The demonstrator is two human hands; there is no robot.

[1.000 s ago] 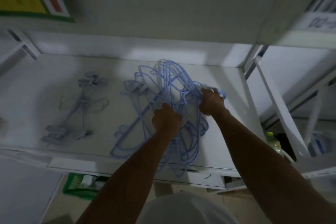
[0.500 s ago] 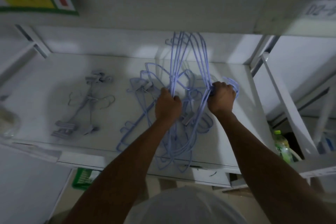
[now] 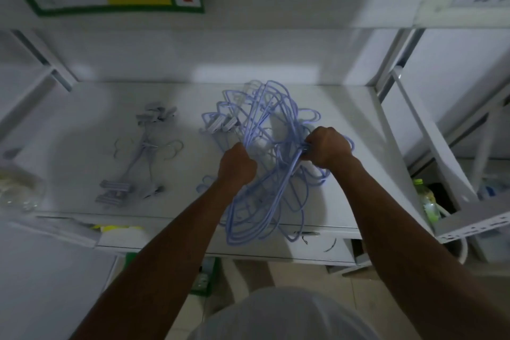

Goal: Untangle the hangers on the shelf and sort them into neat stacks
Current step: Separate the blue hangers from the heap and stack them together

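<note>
Head view looks down on a white shelf (image 3: 82, 124) with both bare forearms reaching in from 6 o'clock. Left hand (image 3: 237, 167) sits near the shelf's middle, back of the hand up, fingers curled into a fist; its grip is clamped on several strands of the blue hangers (image 3: 265, 188). Right hand (image 3: 327, 148) lies at 3 o'clock of the left, a little farther back, wrist bent and knuckles up, its grip closed tight on another bunch of the same blue wires. The two hands are apart, with strands running between them.

Blue hangers form one tangled heap on the right half of the shelf: loops rise behind the hands toward 12 o'clock, and long loops reach the shelf's front edge at 6 o'clock. A few clip ends poke out at 10 o'clock of the left hand.

Grey hangers (image 3: 138, 163) with clips lie flat in a small pile at 9 o'clock of the left hand, well apart from the blue heap. A green-capped bottle (image 3: 426, 199) stands below the shelf at 3 o'clock.
</note>
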